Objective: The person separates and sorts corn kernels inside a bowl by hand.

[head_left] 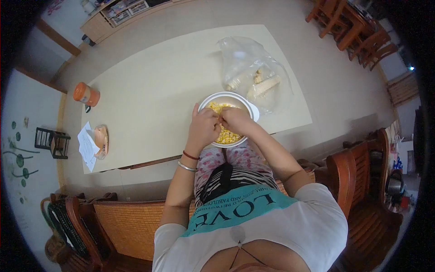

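Likely loosening kernels (229, 137) over bowl (226, 94); left hand (205, 127), right hand (238, 120) narrow, can't tell what's held. Next: aim inside bowl.

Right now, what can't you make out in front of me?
All in the head view:
- Anything pinched between your left hand and right hand: hidden by your fingers.
- The bottom of the bowl: covered by yellow kernels and your hands.
- Exact number of pieces in the plastic bag: blurred by its creases.
- Any writing on the papers: too small.
- The wooden furniture at upper right: cut off by the edge.
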### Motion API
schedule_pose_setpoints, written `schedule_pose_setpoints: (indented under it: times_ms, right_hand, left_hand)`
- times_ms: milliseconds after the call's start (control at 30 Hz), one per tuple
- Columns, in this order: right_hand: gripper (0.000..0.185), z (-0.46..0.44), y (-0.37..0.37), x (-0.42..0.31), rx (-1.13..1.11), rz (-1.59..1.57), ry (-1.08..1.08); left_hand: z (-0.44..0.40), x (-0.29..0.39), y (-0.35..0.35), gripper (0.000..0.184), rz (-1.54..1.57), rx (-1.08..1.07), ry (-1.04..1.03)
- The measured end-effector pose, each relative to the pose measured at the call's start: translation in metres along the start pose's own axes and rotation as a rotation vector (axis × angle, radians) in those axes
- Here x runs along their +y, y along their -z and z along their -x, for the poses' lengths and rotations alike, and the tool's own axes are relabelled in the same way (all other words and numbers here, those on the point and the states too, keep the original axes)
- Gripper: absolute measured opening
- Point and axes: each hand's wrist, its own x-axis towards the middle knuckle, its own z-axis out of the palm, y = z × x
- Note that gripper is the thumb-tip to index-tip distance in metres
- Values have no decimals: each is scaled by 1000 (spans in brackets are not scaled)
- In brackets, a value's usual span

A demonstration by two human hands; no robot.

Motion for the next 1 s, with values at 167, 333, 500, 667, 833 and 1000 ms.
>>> schedule_pose_setpoints:
  times_ms: [167,333,500,667,833,1000]
  right_hand:
    - [17,1,8,-10,-1,2,-95]
    - [19,7,24,-8,291,-281,-55]
    - [18,30,71,28,635,-366,-317]
    - [6,43,93,81,739,107,-415]
    - [7,41,86,88,743,289,-436]
    - [9,39,82,80,785,310,-517]
  left_hand:
    - [0,1,1,9,8,37,12]
    - [0,0,1,8,-2,25,27]
    - [-1,2,4,11,27,21,-7]
    - [-2,5,10,12,24,-51,-89]
    - [-3,7,15,11,3,-101,-117]
    - [-3,6,10,10,-17,-91,-98]
